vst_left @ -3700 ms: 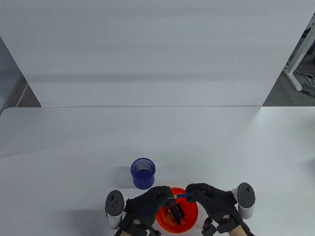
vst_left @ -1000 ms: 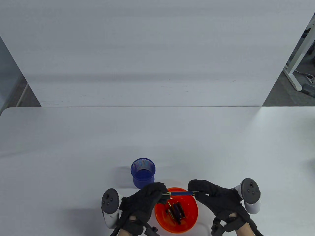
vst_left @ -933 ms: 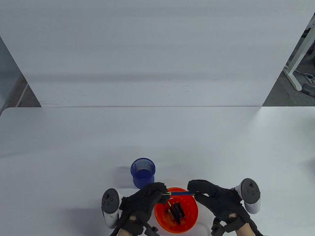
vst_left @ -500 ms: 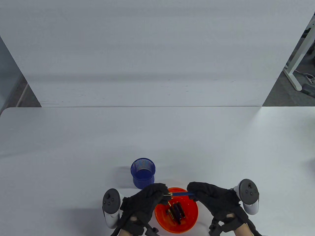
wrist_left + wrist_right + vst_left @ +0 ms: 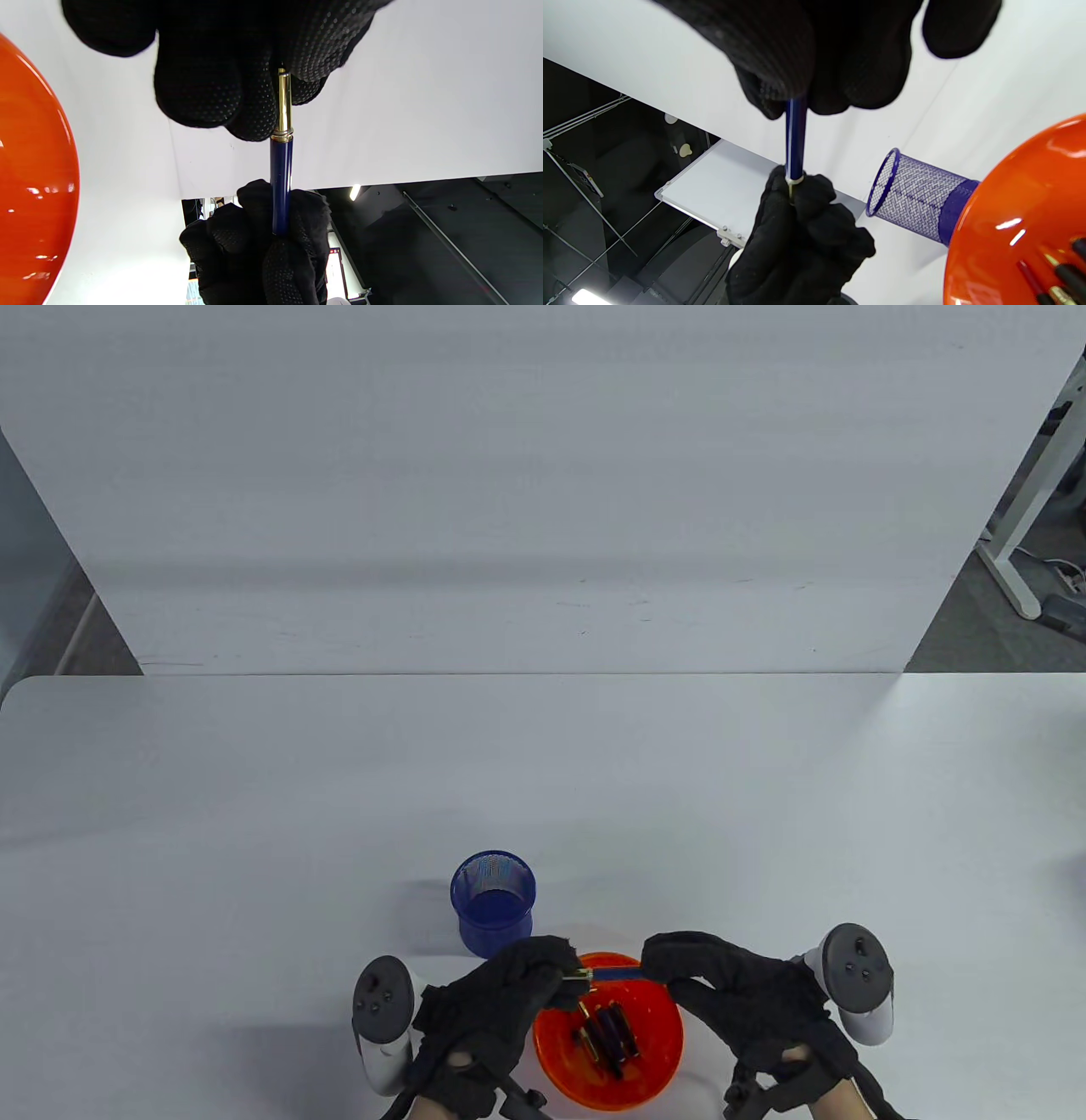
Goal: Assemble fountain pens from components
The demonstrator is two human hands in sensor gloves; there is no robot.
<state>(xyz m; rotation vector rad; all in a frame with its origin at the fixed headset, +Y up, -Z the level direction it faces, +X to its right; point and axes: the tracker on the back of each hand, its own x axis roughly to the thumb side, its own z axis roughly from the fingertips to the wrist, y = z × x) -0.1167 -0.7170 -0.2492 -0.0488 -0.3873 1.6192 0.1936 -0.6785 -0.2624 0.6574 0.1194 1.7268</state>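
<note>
A blue pen barrel (image 5: 621, 976) with a gold section (image 5: 283, 106) is held level above the orange bowl (image 5: 560, 1069). My left hand (image 5: 551, 971) pinches the gold end (image 5: 579, 975); my right hand (image 5: 670, 971) grips the blue end. In the left wrist view the barrel (image 5: 281, 182) runs down from my left fingertips (image 5: 254, 106) into the right hand's fingers (image 5: 271, 237). In the right wrist view the barrel (image 5: 796, 135) leaves my right fingers (image 5: 772, 89) and ends in the left hand (image 5: 801, 237). Several dark pen parts (image 5: 607, 1033) lie in the bowl.
A blue mesh pen cup (image 5: 494, 903) stands upright just behind and left of the bowl; in the right wrist view the cup (image 5: 916, 197) sits beside the bowl's rim (image 5: 1009, 203). A white panel (image 5: 543, 475) rises behind the table (image 5: 254, 814).
The right hand has slid left along the barrel, so less blue shows between the hands. The left hand keeps its pinch on the gold end.
</note>
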